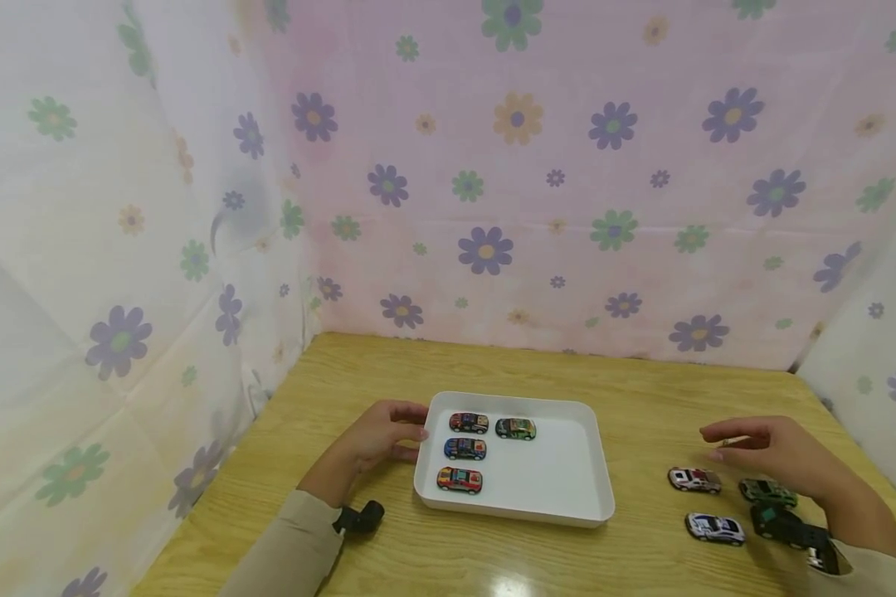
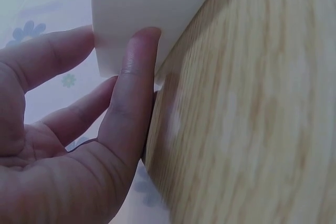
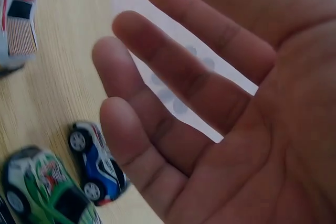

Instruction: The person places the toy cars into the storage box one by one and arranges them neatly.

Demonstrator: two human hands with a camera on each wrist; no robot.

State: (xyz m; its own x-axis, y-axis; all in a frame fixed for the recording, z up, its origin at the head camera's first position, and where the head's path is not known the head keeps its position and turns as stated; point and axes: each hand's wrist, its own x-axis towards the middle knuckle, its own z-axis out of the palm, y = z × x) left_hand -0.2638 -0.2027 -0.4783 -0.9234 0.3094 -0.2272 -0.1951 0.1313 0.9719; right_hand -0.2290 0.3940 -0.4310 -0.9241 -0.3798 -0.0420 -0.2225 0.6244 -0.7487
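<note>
Four cars (image 1: 465, 448) are sitting in the tray (image 1: 548, 477), which the loosely spread left hand (image 1: 377, 433) is touching, likely for steadiness; the relaxed, empty right hand (image 1: 780, 452) is hovering near other cars (image 1: 715, 528).

Here you have a plain white tray (image 1: 552, 477), its far-left car (image 1: 468, 423) in red and black, the nearer one (image 1: 465, 448) mostly blue, the nearest one (image 1: 460, 480) red and yellow, and to their right a green-and-orange car (image 1: 516, 429)! Over on your right, a white-and-red car (image 1: 694, 479), a patterned green car (image 1: 767, 492) and, nearer, a white car (image 1: 715, 528) with dark windows. Your sleeves (image 1: 294, 543) show beige, the table (image 1: 508, 365) yellowish wood grain, the far curtain (image 1: 448, 215) pinkish with purple, green and orange flowers.
</note>
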